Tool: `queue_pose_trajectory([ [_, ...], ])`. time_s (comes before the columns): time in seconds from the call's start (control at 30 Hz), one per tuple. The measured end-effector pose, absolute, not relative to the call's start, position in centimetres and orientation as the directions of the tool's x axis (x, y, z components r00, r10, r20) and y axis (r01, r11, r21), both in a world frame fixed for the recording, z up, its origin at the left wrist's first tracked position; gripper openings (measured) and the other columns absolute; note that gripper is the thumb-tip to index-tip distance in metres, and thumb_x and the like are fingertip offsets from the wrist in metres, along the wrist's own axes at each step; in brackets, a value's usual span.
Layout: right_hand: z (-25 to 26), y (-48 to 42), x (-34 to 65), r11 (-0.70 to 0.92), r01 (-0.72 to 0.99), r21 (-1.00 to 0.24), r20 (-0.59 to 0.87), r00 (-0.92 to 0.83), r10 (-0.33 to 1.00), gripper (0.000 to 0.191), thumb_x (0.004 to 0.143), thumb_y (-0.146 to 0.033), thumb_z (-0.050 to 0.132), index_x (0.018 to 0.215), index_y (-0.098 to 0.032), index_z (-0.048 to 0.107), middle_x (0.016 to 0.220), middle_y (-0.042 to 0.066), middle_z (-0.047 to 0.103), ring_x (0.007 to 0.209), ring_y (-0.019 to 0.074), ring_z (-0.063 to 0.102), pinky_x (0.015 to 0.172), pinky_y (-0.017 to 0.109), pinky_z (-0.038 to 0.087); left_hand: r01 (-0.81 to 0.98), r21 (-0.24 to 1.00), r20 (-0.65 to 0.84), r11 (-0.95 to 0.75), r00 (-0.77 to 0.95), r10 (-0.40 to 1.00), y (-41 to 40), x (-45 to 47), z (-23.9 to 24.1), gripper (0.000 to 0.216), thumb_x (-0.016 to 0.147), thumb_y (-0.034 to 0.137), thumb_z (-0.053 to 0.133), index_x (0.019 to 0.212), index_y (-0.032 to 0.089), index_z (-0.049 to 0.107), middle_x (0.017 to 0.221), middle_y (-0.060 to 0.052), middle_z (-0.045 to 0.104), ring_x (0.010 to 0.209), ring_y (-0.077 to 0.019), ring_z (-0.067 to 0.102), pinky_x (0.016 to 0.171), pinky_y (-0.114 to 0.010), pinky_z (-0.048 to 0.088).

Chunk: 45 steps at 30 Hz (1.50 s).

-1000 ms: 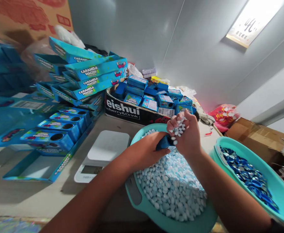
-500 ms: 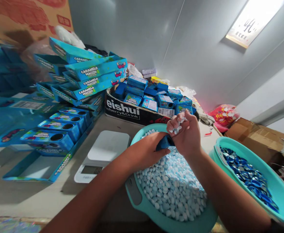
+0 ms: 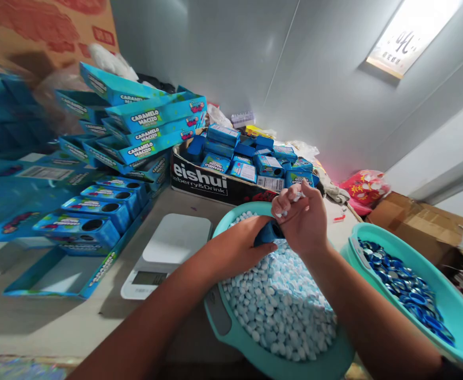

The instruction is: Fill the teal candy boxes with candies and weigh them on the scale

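A teal basin (image 3: 231,330) in front of me is heaped with small white and pale blue candy tablets (image 3: 282,306). My left hand (image 3: 241,248) is closed round a small blue container (image 3: 268,233) held just above the heap. My right hand (image 3: 302,216) is cupped over the container's mouth, fingers curled round a few tablets that show at its fingertips.
A second teal basin (image 3: 449,301) of blue and silver caps stands at the right. A white kitchen scale (image 3: 168,253) lies left of the basins. Blue candy boxes (image 3: 93,219) fill a tray, display cartons (image 3: 152,119) are stacked behind, and a cardboard box (image 3: 203,182) holds more small boxes.
The pile of tablets in my right hand has shrunk from a full handful to a few, and the fingers have curled tighter. My left hand and the container have stayed in place.
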State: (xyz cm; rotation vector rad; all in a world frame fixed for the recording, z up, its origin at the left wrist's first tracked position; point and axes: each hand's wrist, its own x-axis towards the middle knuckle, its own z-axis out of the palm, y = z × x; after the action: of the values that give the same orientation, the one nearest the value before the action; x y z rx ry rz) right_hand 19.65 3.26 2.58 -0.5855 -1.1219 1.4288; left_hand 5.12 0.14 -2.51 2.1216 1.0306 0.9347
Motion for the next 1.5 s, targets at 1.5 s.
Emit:
queue_pose_trajectory([
  [1.5, 2.47, 2.65, 19.94, 0.285, -0.330, -0.900, 0.365, -0.214, 0.906, 0.039, 0.089, -0.050, 0.063, 0.067, -0.019, 0.059, 0.064, 0.001, 0.056, 0.057, 0.0163, 0.058, 0.044, 0.023, 0.039, 0.322, 0.819, 0.319, -0.475, 0.433, 0.843, 0.06, 5.09, -2.35, 0.035, 0.094, 0.030, 0.053, 0.128, 0.026, 0.052, 0.131, -0.004, 0.061, 0.122, -0.0243, 0.055, 0.105, -0.042, 0.043],
])
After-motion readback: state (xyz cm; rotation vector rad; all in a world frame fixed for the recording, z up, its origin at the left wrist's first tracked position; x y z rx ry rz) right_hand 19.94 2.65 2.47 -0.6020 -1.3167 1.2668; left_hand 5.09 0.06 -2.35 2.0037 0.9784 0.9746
